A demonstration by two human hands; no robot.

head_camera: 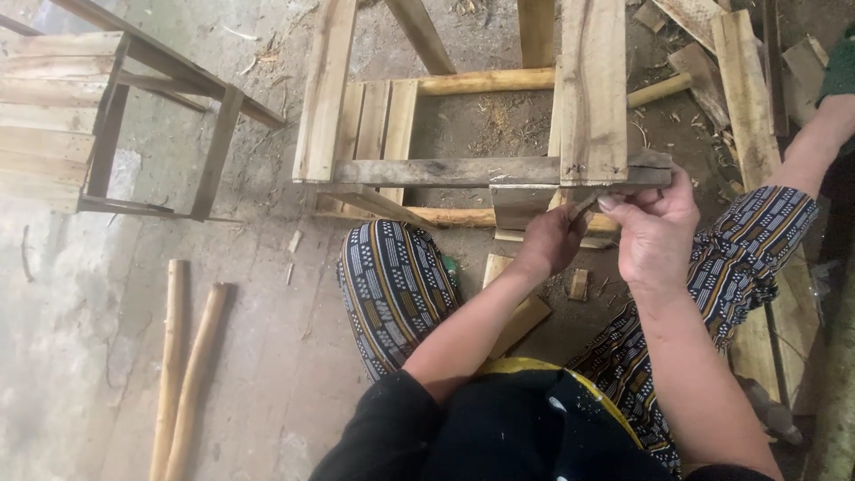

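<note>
— Right at the near edge of the wooden frame (481, 169), both hands are in, forearms angled up from the lap, knees spread either side.

— What's the left hand (549, 240) doing?

— Curled into a tight grip under the cross slat (445, 171), pinched on a small wood piece (583, 207). The right hand (655, 230) meets it from the other side, fingertips narrow on the same piece, thumb on top.

— Count the timber for me.

— Two round poles (183, 365) on the floor (267, 294), well left of the grip. Two broad upright planks (592, 89) on the frame above the grip. One second frame (134, 125) far left.

— Room to move?

— Tight. The slat's edge sits just above the knuckles, offcuts (579, 283) lie just below, stacked boards (739, 98) crowd the right. Open floor only to the left.
</note>
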